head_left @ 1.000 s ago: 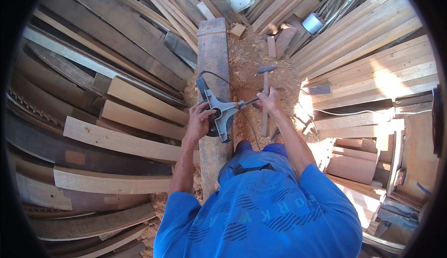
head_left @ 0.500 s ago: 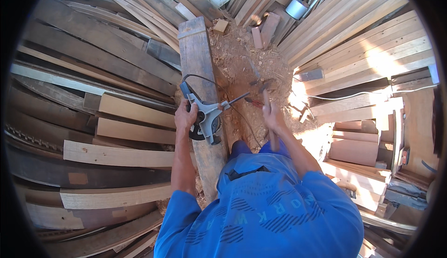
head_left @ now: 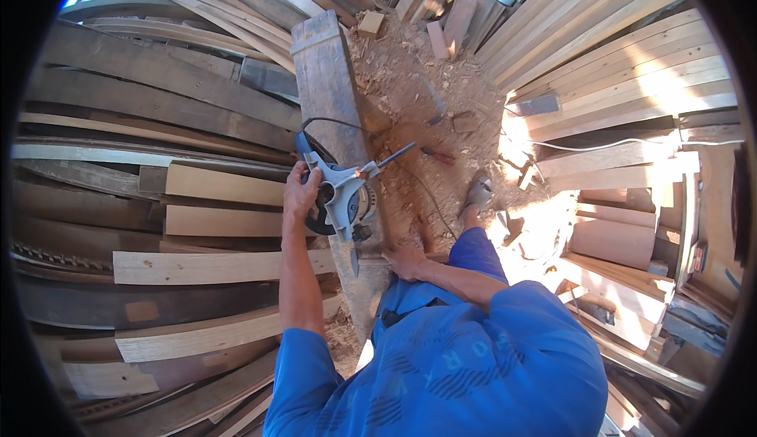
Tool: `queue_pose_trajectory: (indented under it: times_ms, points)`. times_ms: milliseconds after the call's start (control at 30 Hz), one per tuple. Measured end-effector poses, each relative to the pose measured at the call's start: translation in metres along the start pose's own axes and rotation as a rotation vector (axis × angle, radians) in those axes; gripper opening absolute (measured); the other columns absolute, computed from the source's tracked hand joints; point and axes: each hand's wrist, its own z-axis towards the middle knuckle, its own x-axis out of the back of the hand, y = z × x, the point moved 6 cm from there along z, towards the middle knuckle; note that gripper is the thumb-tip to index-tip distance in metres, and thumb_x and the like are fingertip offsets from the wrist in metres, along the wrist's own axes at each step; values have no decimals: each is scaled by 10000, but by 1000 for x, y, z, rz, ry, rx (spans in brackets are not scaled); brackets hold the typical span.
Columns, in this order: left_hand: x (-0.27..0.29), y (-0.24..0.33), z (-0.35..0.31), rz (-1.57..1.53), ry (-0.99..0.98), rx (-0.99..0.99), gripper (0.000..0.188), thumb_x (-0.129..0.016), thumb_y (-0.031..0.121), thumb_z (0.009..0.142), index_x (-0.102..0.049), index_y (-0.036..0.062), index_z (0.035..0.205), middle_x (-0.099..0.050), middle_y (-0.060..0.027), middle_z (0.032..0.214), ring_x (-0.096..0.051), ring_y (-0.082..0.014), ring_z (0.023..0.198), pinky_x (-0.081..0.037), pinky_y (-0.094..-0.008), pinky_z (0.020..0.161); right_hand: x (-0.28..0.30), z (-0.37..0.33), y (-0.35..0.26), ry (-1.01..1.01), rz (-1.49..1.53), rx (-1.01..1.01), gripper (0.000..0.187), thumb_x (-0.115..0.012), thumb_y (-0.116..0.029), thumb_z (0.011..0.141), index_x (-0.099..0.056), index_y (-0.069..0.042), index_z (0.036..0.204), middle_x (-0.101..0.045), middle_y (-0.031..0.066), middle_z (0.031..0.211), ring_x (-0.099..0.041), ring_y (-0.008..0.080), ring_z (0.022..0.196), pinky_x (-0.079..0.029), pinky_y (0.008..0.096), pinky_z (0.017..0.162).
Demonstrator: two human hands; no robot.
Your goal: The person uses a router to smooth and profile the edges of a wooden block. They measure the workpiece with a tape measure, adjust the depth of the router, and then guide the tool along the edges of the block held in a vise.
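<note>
My left hand (head_left: 300,192) grips the edge of a corded power tool (head_left: 343,188) with a grey metal frame, a dark round part and a thin rod sticking out to the right. The tool rests on a long worn wooden bench plank (head_left: 335,82). My right hand (head_left: 404,263) is closed round the wooden handle of a hammer (head_left: 355,261). The hammer's dark head lies over the plank, just below the tool's near end and apart from it. Part of the handle is hidden by my fingers.
Red-handled pliers (head_left: 438,155) lie on the sawdust-covered ground (head_left: 410,90) near my foot (head_left: 479,191). Stacked boards (head_left: 229,182) crowd the left side, and long planks (head_left: 583,35) fill the upper right. A white cable (head_left: 583,145) crosses at the right.
My right hand has swung the hammer down and left, from the open ground to the bench beside the tool. The power tool has turned slightly in my left hand.
</note>
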Motion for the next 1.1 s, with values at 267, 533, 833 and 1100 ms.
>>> queue_pose_trajectory:
  times_ms: [267, 533, 833, 1100]
  points:
    - [5, -11, 9, 94, 47, -5, 204, -638, 249, 963, -630, 50, 1007, -587, 1, 831, -493, -82, 753, -432, -271, 674, 127, -2, 8, 663, 112, -132, 503, -675, -256, 920, -560, -65, 1371, -594, 224, 1283, -570, 422, 1196, -474, 494, 1013]
    - [11, -36, 36, -3, -11, 65, 399, -666, 365, 902, -669, 13, 1090, -708, -128, 936, -654, -204, 860, -517, -356, 812, 239, 53, -25, 668, -41, 263, 298, -731, -189, 870, -701, -36, 1123, -650, 191, 1143, -609, 378, 1101, -501, 468, 949]
    - [13, -39, 44, 40, 26, 25, 407, -675, 364, 907, -674, 16, 1116, -716, -125, 951, -657, -190, 858, -522, -348, 806, 224, 76, -15, 762, 95, 112, 289, -689, -322, 921, -741, -109, 1110, -731, 167, 898, -703, 314, 823, -568, 426, 772]
    - [13, -37, 41, 37, 21, 24, 409, -673, 366, 902, -674, 23, 1124, -724, -134, 964, -675, -204, 889, -525, -355, 830, 177, 90, 11, 20, 1781, 103, 259, -610, -229, 1038, -655, -78, 1244, -733, 52, 1109, -681, 132, 910, -544, 329, 855]
